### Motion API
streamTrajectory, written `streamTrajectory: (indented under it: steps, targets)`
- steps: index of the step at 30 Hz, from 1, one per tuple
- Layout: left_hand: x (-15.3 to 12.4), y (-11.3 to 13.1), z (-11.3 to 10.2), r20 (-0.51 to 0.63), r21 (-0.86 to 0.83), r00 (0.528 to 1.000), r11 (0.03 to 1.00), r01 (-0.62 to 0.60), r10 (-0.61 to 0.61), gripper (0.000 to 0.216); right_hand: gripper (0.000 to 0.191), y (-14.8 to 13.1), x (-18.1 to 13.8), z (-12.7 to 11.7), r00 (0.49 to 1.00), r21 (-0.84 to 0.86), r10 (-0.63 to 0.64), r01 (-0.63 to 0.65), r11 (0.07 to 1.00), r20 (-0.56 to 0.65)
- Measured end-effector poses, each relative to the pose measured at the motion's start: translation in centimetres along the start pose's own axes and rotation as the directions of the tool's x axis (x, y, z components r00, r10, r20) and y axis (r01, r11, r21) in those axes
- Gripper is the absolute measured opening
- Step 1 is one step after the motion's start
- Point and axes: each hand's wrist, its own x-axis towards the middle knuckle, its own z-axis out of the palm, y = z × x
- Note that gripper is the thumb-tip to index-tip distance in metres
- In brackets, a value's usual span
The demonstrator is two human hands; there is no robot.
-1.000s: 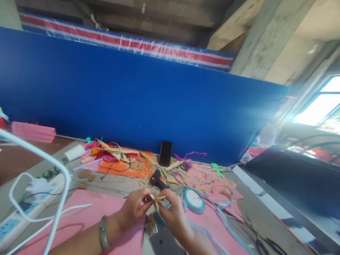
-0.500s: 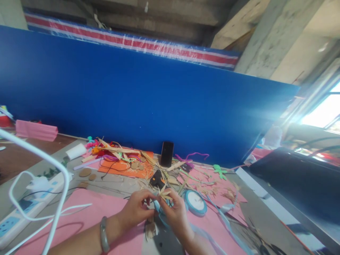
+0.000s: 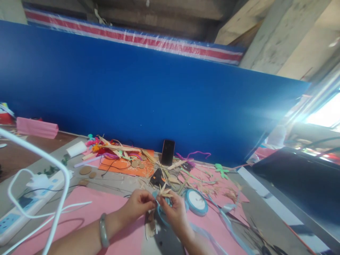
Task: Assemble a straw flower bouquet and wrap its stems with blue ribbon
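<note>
Between thumb and fingers my right hand [image 3: 174, 214] pinches a small bundle of pale straw strips [image 3: 165, 191], spread like petals at the top. My left hand [image 3: 140, 204], with a bangle [image 3: 103, 231] at the wrist, is closed in a pinch just left of the bundle. Light-blue ribbon [image 3: 162, 215] hangs at and below the fingers; whether the left fingertips grip it is hard to make out. A ribbon spool [image 3: 196, 202] lies right of my right hand. Under the hands is a beige piece [image 3: 151, 228] whose kind is unclear.
A phone [image 3: 168, 152] leans on the blue partition [image 3: 148, 92]. Craft scraps cover orange paper [image 3: 111, 168] and pink paper [image 3: 220, 184]. A power strip [image 3: 29, 209] and a white cable [image 3: 62, 177] occupy the left; scissors [image 3: 265, 249] lie at lower right.
My left hand has shifted slightly, its fingers now more tightly pinched beside the bundle. My right hand still holds the straw strips. The whole view has moved a little.
</note>
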Motion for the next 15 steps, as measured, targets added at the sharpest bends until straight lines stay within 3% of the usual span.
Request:
streamTrajectory:
  steps: [4, 10, 15]
  targets:
    - [0.18, 0.06, -0.04, 0.019, -0.099, 0.999, 0.995, 0.032, -0.031, 0.04, 0.016, -0.07, -0.14, -0.15, 1.0, 0.017, -0.002, 0.002, 1.0, 0.028]
    - [0.17, 0.28, 0.17, -0.01, -0.088, 0.998, 0.994, 0.064, -0.066, 0.044, 0.012, 0.09, -0.58, -0.01, 0.999, 0.067, -0.013, 0.01, 0.998, 0.048]
    - [0.19, -0.38, -0.24, 0.148, -0.193, 0.979, 0.967, 0.165, -0.138, 0.04, 0.012, -0.02, -0.72, -0.13, 0.998, 0.095, 0.014, -0.019, 0.995, 0.06]
